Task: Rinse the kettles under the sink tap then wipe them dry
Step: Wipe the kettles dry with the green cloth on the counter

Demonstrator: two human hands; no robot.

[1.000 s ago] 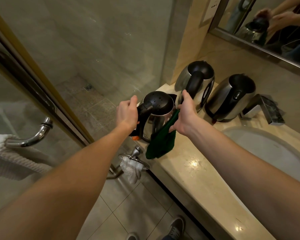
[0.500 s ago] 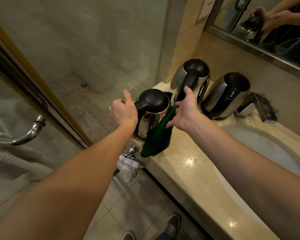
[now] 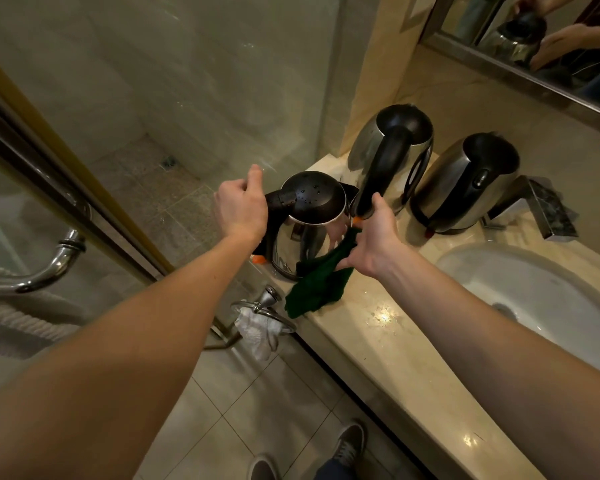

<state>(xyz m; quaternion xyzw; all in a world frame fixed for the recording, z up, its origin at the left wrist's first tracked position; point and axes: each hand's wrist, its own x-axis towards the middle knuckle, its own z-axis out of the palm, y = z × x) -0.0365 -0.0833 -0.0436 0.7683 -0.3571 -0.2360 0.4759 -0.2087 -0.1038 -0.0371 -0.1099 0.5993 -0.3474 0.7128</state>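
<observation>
Three steel kettles with black lids and handles stand at the left end of the marble counter (image 3: 395, 344). My left hand (image 3: 239, 209) grips the black handle of the nearest kettle (image 3: 309, 202), whose lid carries water drops. A dark green cloth (image 3: 316, 285) is pinched in my right hand (image 3: 374, 240) and pressed against that kettle's shiny side; its loose end lies on the counter edge. The middle kettle (image 3: 392, 157) and the right kettle (image 3: 465, 185) stand untouched just behind.
A white sink basin (image 3: 534, 292) is set into the counter at right, with a square metal tap (image 3: 537, 209) behind it. A glass shower door with a chrome handle (image 3: 52, 268) fills the left. A towel ring with a white cloth (image 3: 257, 330) hangs below the counter edge.
My right hand has slid down the near kettle's side with the green cloth. My left hand stays at the handle.
</observation>
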